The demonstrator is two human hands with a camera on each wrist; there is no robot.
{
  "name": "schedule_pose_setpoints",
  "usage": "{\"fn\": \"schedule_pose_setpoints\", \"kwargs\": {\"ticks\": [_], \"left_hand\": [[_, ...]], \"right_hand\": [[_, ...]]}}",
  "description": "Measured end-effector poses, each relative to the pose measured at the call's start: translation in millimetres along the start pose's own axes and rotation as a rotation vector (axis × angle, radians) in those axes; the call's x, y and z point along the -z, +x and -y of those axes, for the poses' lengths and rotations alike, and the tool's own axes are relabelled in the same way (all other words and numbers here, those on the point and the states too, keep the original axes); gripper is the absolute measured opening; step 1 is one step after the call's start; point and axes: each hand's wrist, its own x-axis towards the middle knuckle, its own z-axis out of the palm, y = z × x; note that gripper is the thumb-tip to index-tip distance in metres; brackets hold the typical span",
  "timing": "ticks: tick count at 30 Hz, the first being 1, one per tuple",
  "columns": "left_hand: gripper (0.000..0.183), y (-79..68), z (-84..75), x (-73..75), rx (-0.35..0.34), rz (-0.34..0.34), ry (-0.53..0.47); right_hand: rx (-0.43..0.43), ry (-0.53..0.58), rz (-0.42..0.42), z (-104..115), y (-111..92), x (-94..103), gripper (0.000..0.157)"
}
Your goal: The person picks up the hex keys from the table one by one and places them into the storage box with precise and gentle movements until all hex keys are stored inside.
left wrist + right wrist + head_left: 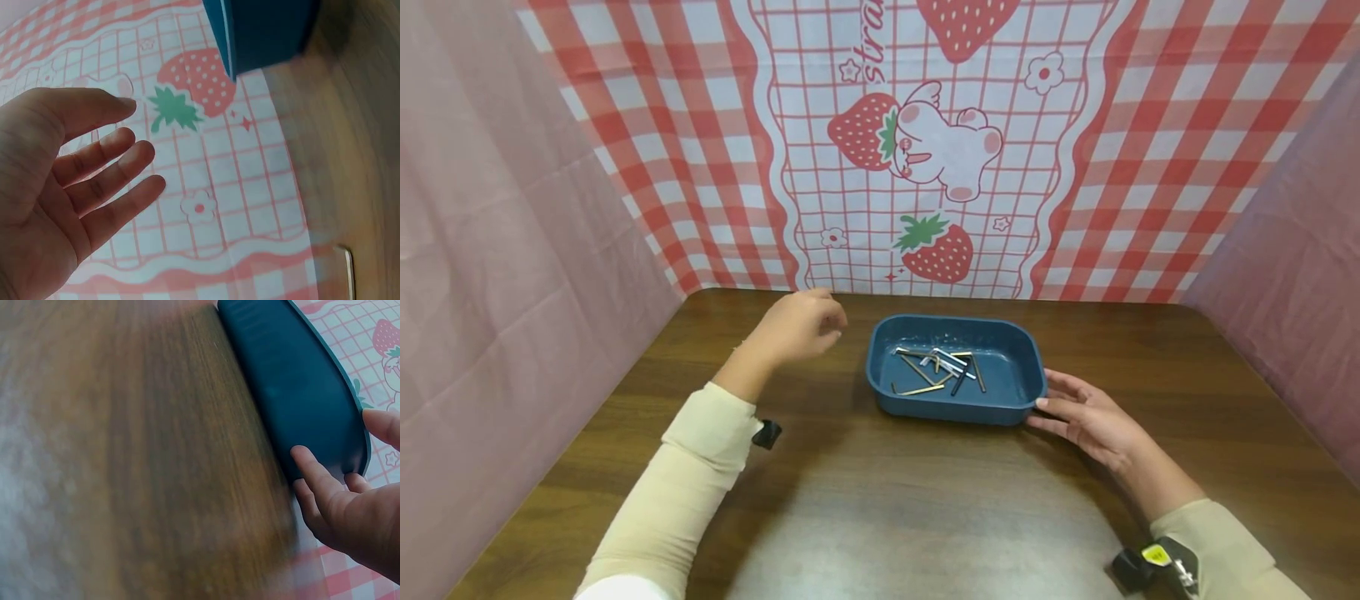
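A dark blue rectangular tray (955, 410) lies on the wooden table, and several L-shaped hex keys (917, 390) in gold, silver and black are jumbled on its floor. My right hand (1093, 425) holds the tray's near right corner, thumb at the rim and fingers along the outer wall, as the right wrist view also shows. To the left of the tray, my left hand (797, 327) hovers above the table with loosely bent fingers and nothing in them. Low in the left wrist view, a single metal hex key (348, 272) lies on the table, partly cut off by the frame.
Behind the table hangs a red-and-white checked cloth (700, 150) with strawberry prints. Pink cloth walls (505, 275) stand at both sides. The wooden tabletop (910, 508) runs toward me in front of the tray.
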Motion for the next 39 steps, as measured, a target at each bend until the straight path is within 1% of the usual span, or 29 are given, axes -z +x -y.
{"fn": "schedule_pose_setpoints", "kwargs": {"ticks": [6,9,13,18,23,26,31,33,36,39], "left_hand": [[0.026,-11.7,14.3,3.0,0.086,0.064,0.02],[0.028,-16.1,21.0,2.5,0.119,0.095,0.02],[0.028,-19.5,30.9,-0.4,0.142,0.129,0.026],[0.029,-22.0,48.0,-8.2,0.181,0.173,0.033],[0.025,-23.9,65.4,-17.1,0.204,0.162,0.03],[0.025,-24.2,77.7,-24.3,0.216,0.174,0.042],[0.027,-23.5,97.2,-35.9,0.257,0.226,0.084],[0.027,-23.0,102.8,-39.1,0.27,0.242,0.09],[0.021,-21.1,111.1,-45.7,0.281,0.254,0.088],[0.011,-18.5,116.1,-50.8,0.31,0.271,0.088]], "right_hand": [[-0.002,-0.007,-0.003,0.6,-0.3,-0.4,0.075],[-0.002,-0.015,-0.003,0.6,-0.9,-0.6,0.074],[-0.004,-0.012,-0.005,0.1,-1.3,-0.1,0.073],[0.007,-0.011,0.004,-1.4,-1.0,0.1,0.072],[0.008,-0.016,0.001,-1.1,-0.7,-0.3,0.073],[0.01,-0.016,0.0,-1.0,-0.8,-0.2,0.073],[0.009,-0.005,0.003,-1.1,-0.8,0.3,0.073],[0.01,0.006,0.005,-0.8,-1.0,0.3,0.073],[0.012,0.02,0.009,0.0,-1.6,0.1,0.073],[0.014,0.025,0.009,0.1,-1.8,-0.3,0.072]]}}
